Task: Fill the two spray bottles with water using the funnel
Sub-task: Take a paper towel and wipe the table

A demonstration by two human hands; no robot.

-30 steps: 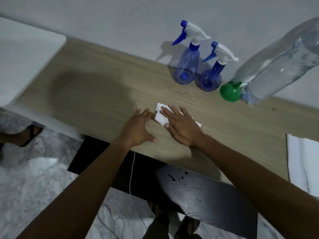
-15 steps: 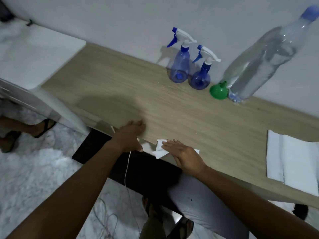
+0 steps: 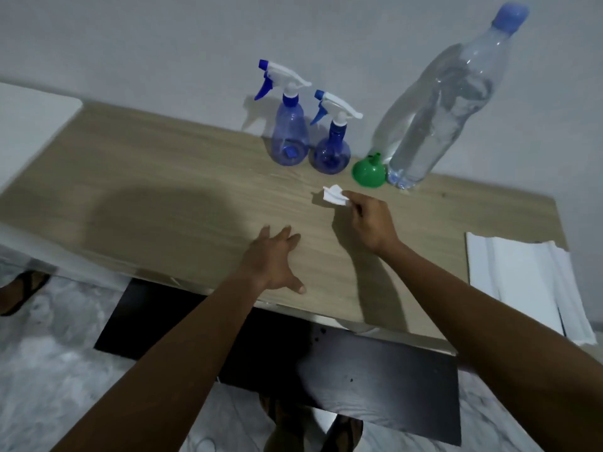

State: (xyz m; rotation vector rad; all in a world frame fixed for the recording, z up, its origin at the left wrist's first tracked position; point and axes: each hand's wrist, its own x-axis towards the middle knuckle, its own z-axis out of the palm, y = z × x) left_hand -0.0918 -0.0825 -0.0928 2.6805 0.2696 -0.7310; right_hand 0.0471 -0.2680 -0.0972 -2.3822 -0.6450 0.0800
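Two blue spray bottles stand side by side against the wall, a taller one on the left and a rounder one to its right, both with white trigger heads. A green funnel sits mouth-down beside a large clear water bottle with a blue cap. My right hand pinches a small crumpled white tissue in front of the funnel. My left hand rests flat on the wooden table, fingers spread, holding nothing.
A stack of folded white paper towels lies at the table's right edge. A white surface adjoins the table on the left. Below the front edge are a black shelf and someone's sandalled foot on the floor.
My right hand has lifted the tissue from the table's front edge and carried it toward the funnel. My left hand shifted further onto the table. The camera view swung.
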